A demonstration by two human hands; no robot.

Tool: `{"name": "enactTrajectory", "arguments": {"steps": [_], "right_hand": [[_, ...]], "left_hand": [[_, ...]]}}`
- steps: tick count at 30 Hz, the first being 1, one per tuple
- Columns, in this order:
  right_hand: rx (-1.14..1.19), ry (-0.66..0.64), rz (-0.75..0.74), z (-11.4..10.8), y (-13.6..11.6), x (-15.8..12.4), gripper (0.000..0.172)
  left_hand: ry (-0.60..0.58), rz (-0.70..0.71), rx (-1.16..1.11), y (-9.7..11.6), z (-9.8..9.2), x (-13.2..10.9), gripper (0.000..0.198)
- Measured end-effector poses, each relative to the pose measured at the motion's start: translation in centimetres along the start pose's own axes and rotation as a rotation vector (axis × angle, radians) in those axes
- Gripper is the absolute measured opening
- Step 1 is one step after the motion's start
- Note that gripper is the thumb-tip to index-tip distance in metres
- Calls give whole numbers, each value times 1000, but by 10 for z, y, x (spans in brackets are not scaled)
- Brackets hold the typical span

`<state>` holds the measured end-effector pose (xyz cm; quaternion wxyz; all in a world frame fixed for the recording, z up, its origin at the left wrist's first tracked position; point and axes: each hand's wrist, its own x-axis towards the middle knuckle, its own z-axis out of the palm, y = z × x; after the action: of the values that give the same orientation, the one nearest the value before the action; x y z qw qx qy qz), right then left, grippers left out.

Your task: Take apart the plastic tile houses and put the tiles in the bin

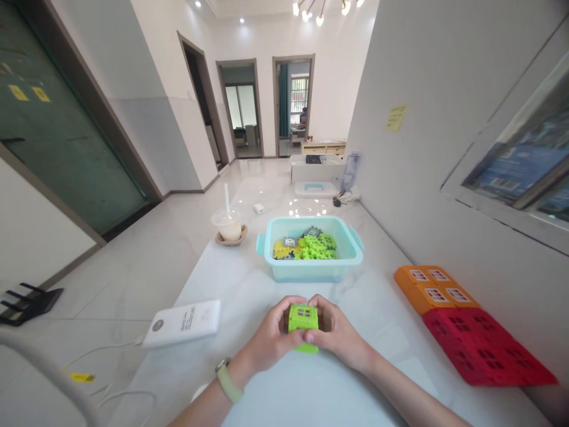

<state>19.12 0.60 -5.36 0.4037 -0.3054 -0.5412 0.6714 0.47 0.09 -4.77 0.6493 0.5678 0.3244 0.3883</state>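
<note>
Both hands grip a small block built of lime-green interlocking panels (303, 317), with a window pattern on its upper face and one flap hanging below. My left hand (273, 335) wraps its left side, thumb across the front. On the right side, my right hand (338, 332) curls its fingers behind, with its thumb at the lower front edge. Just beyond the hands stands a light-blue plastic tub (306, 273). Loose green panels (316, 246) and yellow panels (282, 250) lie inside it, along with some grey ones.
To the right sit joined orange blocks (420, 287) and red blocks (484, 347) near the wall. A white power bank (182, 323) with a cable lies at left. A drink cup (229, 225) stands behind it; a tub lid (315, 189) and keys (338, 201) lie farther back.
</note>
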Motion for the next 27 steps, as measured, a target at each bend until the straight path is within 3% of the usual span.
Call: {"name": "enactTrajectory", "arguments": {"steps": [3,7,12,16,19,24,27], "right_hand": [[33,15,14,2,2,0,47],[21,34,21,3,-1,3,47],[-9,87,10,2,-2,5,51],[-265,229,-19,-7,5,4,56],[-463,221,-33,-10,9,4,56],[-382,166,-27,-2,11,3,46],[-244,132,5,2,10,4,41]], "left_hand": [[-13,4,-17,5,2,-2,49],[55,29,78,5,1,-4,42],[111,166,260,2,-2,-6,35],[193,377,575,4,-9,-5,25],[220,435,727,5,-13,-4,21],[266,366,503,1,-10,-5,40],[302,299,335,-3,-5,-5,39]]}}
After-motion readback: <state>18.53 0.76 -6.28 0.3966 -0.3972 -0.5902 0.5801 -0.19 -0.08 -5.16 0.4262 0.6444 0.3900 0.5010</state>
